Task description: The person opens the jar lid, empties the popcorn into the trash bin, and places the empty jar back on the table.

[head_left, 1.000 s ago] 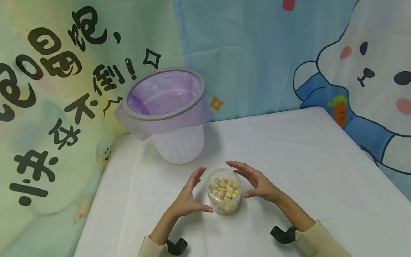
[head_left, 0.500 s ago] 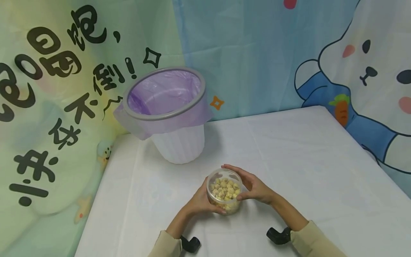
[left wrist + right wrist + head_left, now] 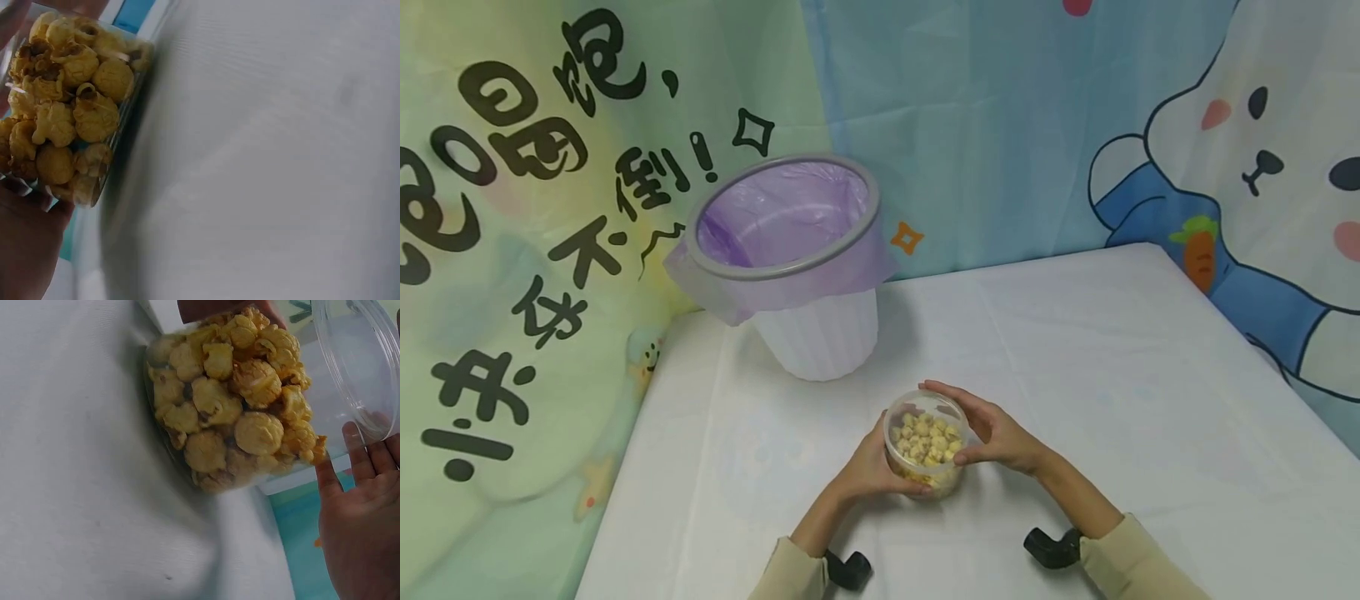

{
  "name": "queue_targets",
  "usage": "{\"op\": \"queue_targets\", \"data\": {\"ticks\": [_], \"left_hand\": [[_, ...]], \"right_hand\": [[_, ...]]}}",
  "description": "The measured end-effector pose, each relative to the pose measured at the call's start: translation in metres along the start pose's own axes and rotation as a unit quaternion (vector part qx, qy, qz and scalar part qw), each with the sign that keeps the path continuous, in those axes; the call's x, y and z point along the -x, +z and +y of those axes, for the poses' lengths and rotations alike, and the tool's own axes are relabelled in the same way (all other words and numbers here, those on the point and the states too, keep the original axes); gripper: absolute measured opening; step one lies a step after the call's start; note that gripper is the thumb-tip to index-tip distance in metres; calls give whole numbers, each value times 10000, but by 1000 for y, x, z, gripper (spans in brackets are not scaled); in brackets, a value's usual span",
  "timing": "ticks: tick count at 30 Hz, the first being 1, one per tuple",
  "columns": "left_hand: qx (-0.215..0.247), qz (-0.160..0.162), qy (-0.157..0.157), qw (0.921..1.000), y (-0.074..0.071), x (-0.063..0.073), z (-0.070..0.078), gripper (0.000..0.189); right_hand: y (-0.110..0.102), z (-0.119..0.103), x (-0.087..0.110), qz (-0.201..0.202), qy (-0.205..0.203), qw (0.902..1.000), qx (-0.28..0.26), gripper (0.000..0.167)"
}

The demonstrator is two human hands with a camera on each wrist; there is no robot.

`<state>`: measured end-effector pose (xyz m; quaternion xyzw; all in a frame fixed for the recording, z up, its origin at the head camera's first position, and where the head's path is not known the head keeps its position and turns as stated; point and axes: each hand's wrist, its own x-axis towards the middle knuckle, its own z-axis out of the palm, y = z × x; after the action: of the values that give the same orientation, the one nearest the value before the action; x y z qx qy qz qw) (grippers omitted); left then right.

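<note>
A clear round plastic jar, open at the top, stands on the white table and is partly filled with pale yellow popcorn. My left hand grips its left side, thumb across the front, the other fingers mostly hidden behind it. On the other side my right hand holds the jar near its rim, thumb in front and fingers behind. Seen from the right wrist, the popcorn shows through the wall, with the right hand's fingertips by the rim. In the left wrist view the left hand touches the jar's wall.
Behind and left of the jar stands a white bin with a grey rim and a purple liner. White cloth covers the table. A printed curtain hangs along the back and left sides. Black wrist mounts sit at both sleeves.
Both hands have come in from either side of the jar and taken hold of it. Over the last half second they have hardly moved.
</note>
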<state>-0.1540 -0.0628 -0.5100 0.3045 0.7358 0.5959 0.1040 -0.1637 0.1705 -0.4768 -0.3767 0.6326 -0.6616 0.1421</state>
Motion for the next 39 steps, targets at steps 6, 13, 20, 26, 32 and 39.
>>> {"op": "queue_targets", "data": {"ticks": [6,13,20,26,32,39], "left_hand": [[-631,154,-26,9979,-13,-7,29,99],[-1564,424,11,9868,-20,-13,63,103],[-2693,704,-23,9605,-14,-14,81,106],[-3459,826,-168,9345,-7,-13,83,106],[-3711,877,-58,9244,-6,-14,84,106],[-3524,779,-213,9324,-5,-12,90,106]], "right_hand": [[-4,-17,-5,-20,-386,9990,215,81],[2,-36,-12,236,-882,9936,663,90],[12,-43,-12,708,-592,9905,1023,97],[18,-37,-7,992,-36,9866,1295,97],[20,-36,-5,1168,69,9844,1313,96],[21,-37,-5,1159,-87,9869,1119,95]]}}
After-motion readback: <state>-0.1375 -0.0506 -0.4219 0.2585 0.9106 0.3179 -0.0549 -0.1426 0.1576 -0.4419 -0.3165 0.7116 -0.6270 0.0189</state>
